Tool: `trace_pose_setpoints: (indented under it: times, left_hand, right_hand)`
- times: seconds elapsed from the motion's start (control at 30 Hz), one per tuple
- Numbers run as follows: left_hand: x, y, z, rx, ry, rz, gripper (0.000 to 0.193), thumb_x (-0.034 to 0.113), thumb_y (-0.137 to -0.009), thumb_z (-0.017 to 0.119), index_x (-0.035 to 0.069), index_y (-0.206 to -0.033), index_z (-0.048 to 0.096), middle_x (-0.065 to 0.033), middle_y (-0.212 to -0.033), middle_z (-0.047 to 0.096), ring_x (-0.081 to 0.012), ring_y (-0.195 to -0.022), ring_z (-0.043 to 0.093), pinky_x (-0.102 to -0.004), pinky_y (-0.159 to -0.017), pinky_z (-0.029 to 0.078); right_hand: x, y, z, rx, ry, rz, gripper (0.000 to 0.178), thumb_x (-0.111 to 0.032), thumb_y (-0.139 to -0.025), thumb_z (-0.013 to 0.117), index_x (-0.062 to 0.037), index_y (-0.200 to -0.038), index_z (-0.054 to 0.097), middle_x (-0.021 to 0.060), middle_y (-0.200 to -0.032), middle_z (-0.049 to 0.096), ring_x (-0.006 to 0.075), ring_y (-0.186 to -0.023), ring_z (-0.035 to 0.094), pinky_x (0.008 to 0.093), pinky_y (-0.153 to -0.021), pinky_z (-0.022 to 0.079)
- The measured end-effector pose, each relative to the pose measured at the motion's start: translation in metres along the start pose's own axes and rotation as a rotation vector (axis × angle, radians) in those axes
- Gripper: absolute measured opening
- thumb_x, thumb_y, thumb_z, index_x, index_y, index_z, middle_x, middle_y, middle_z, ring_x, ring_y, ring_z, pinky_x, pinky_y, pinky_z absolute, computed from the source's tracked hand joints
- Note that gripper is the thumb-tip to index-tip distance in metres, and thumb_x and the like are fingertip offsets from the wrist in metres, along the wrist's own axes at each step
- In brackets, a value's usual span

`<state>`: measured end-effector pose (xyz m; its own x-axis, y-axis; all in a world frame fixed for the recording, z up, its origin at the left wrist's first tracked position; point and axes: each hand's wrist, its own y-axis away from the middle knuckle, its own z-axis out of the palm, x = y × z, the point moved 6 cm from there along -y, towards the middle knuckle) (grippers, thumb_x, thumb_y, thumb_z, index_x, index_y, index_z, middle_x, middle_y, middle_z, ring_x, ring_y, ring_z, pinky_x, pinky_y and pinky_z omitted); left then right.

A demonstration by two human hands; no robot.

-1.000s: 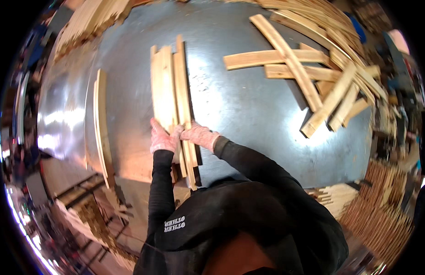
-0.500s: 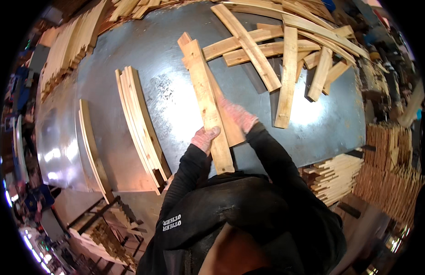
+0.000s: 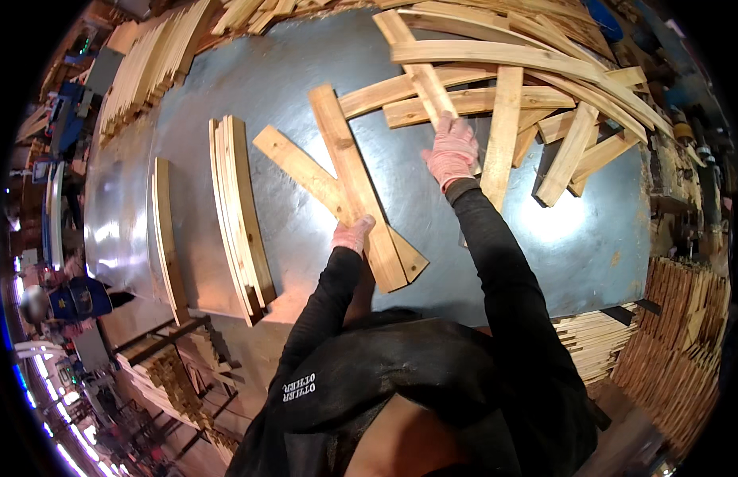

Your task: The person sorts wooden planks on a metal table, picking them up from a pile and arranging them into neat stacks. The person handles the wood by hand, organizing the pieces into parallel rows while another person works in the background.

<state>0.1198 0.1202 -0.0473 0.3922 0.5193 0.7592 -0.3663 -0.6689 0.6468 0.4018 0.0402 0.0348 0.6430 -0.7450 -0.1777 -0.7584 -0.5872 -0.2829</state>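
My left hand [image 3: 355, 234], in a pinkish work glove, is closed round the edge of a wooden board [image 3: 349, 159] in front of me. A second board [image 3: 297, 171] crosses beneath it, slanting up to the left, with its other end sticking out at the lower right. Farther right, my gloved right hand [image 3: 452, 151] is closed over the near part of another wooden board [image 3: 421, 67], which lies on top of the crossed pile. The fingers cover that board's near end.
A metal-topped table [image 3: 297, 87] bears everything. To the left stand a narrow stack of boards [image 3: 238, 207] and a shorter one [image 3: 168, 238]. Loose boards [image 3: 504, 127] lie crosswise at the right. More stacked boards [image 3: 158, 60] line the far left, and lumber piles [image 3: 663, 334] stand at the lower right.
My right hand has left the boards in front of me and moved right and away onto the loose pile. The lower board now slants left, crossing under the one in my left hand.
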Motion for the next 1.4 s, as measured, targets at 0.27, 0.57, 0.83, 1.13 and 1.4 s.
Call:
trace_pose_setpoints:
  times: [0.27,0.57,0.83,1.13,1.4]
  left_hand:
    - [-0.012,-0.016,0.034,-0.043,0.353,-0.024,0.052,0.015,-0.083,0.077,0.002,-0.127,0.054,-0.0093,-0.110,0.064,-0.0238,-0.099,0.062,-0.0388,-0.088,0.052]
    - [0.015,-0.001,0.079,0.017,0.225,-0.021,0.061,0.029,-0.083,0.075,0.002,-0.131,0.048,-0.0085,-0.105,0.064,-0.0207,-0.088,0.061,-0.0354,-0.076,0.051]
    - [0.011,-0.011,0.088,-0.031,0.410,0.081,0.058,0.012,-0.085,0.070,0.002,-0.136,0.046,-0.0080,-0.113,0.061,-0.0206,-0.098,0.060,-0.0346,-0.088,0.050]
    - [0.037,0.024,0.107,-0.370,0.951,-0.075,0.059,0.038,-0.095,0.057,0.002,-0.139,0.046,-0.0121,-0.127,0.058,-0.0241,-0.115,0.057,-0.0414,-0.099,0.048]
    - [-0.037,-0.042,0.078,-0.160,0.212,-0.008,0.026,0.025,-0.094,0.062,0.002,-0.105,0.061,-0.0043,-0.095,0.064,-0.0147,-0.092,0.056,-0.0300,-0.087,0.043]
  right_hand:
    - [0.023,0.021,0.000,-0.456,-0.250,0.191,0.090,-0.032,-0.075,0.074,-0.0092,-0.149,0.027,0.0261,-0.135,0.047,0.0439,-0.123,0.049,0.0464,-0.101,0.044]
    - [-0.035,0.039,-0.085,-1.070,-0.196,-0.495,0.084,-0.059,-0.081,0.061,-0.0071,-0.144,0.043,0.0155,-0.142,0.049,0.0323,-0.125,0.053,0.0422,-0.106,0.041]
    - [-0.011,-0.193,0.038,-0.507,0.113,-0.647,0.065,-0.024,-0.075,0.066,-0.0035,-0.134,0.050,0.0210,-0.105,0.067,0.0351,-0.100,0.066,0.0486,-0.090,0.046]
    - [-0.055,0.057,-0.042,-0.888,-0.363,-0.293,0.091,-0.059,-0.081,0.062,0.0169,-0.126,0.039,0.0260,-0.082,0.067,0.0375,-0.078,0.069,0.0469,-0.074,0.051]
    - [0.098,-0.029,-0.041,-0.116,-0.169,0.467,0.108,-0.056,-0.074,0.074,0.0023,-0.149,0.022,0.0288,-0.142,0.037,0.0446,-0.133,0.034,0.0509,-0.107,0.032]
